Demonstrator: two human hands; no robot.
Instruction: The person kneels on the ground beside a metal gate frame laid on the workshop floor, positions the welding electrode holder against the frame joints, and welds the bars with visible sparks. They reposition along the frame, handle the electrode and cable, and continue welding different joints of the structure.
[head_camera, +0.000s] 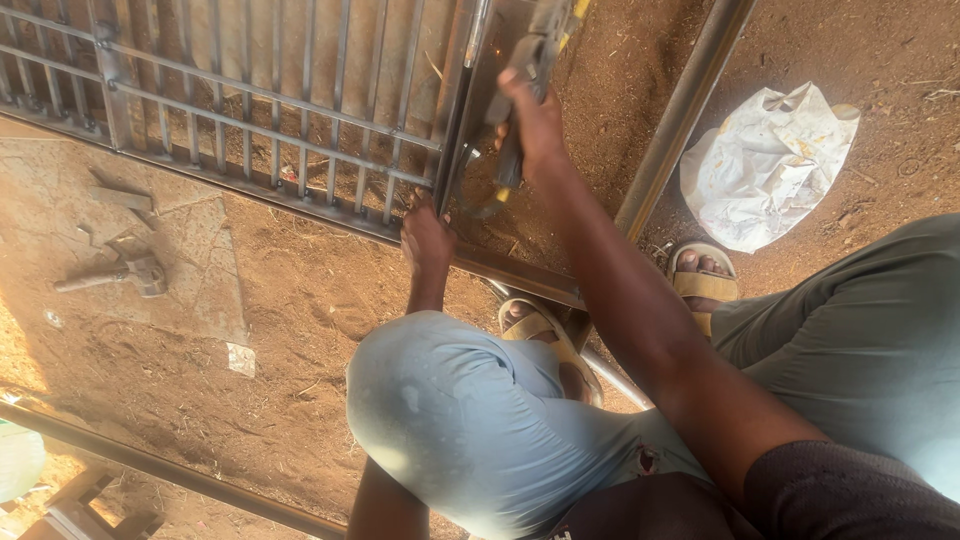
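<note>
At the left edge of the frame, a grey metal hammer lies flat on the brown dirt floor, beside a few loose offcuts of metal; it sits well apart from your hands, out of the working area but near enough to fetch. Across the upper left runs the grey steel gate panel of welded bars, laid flat on the ground so its joints face up at you. Your left hand rests at the panel's lower rail near the centre of the frame, fingers pressed down on the steel, which looks like a way of steadying the frame. I cannot tell whether they curl around the rail or only push on it. Just right of that, in the upper centre, your right hand is wrapped tightly around a dark hand-held power tool with yellow trim, its working end angled toward the panel's upright corner post. You crouch with sandalled feet close under the rail. Farther right, a crumpled white plastic sack lies on the dirt in the upper right, clear of the work.
</note>
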